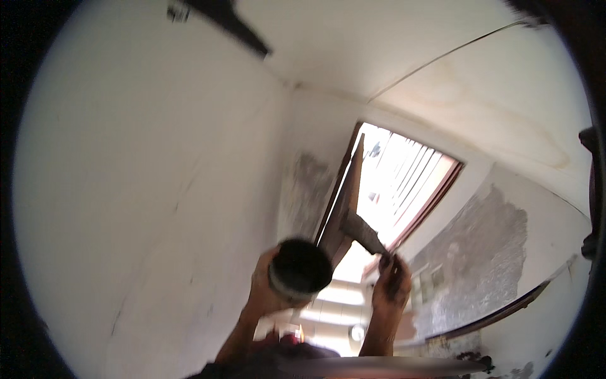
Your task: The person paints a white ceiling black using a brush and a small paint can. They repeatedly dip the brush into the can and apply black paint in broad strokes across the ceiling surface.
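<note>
My left hand [262,284] is wrapped round a round, dark-mouthed container [300,265], raised at the lower middle of the view. To its right, my right hand [392,284] grips the handle of a flat, dark, broad-headed tool [360,230], perhaps a scraper or brush, with its head up and to the left against the bright opening. The right hand's fingers look darkly stained. The container's inside is too dark to make out.
An open wooden door [344,196] stands at a bright doorway with bars beyond. White walls [158,189] surround it, with grey bare patches [480,246]. Overhead are the ceiling [410,38], a thin wire [445,54] and a dark blade-like fixture [230,28].
</note>
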`<state>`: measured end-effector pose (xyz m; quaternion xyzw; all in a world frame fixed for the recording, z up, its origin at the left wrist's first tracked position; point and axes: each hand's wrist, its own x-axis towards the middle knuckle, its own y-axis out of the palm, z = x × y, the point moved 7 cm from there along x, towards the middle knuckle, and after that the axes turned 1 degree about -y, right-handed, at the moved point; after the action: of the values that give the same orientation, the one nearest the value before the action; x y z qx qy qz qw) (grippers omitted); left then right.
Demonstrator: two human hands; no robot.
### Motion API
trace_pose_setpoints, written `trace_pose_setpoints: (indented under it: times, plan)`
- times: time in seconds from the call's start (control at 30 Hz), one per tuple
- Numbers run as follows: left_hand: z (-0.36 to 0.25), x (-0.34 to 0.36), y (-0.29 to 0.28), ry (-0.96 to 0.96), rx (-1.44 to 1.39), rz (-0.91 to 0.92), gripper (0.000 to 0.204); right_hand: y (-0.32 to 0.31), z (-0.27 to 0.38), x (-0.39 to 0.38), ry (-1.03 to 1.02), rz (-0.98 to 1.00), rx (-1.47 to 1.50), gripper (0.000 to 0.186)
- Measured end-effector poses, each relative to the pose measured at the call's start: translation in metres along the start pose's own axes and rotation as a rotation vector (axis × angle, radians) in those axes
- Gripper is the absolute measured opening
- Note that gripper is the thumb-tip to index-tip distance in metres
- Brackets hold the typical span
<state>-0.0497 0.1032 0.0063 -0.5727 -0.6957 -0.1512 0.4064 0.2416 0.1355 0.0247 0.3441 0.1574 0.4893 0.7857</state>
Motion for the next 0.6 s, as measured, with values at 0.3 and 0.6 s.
trace_pose_setpoints:
  times: [0.3,0.6]
  plan:
    - [0.008,0.003,0.006,-0.138,-0.130,0.107,0.133,0.075,0.134,-0.014,-1.448,-0.138,-0.520,0.043]
    - [-0.001,0.002,0.006,-0.121,-0.114,0.125,0.133,0.186,0.222,-0.009,-1.888,-0.128,0.148,0.037]
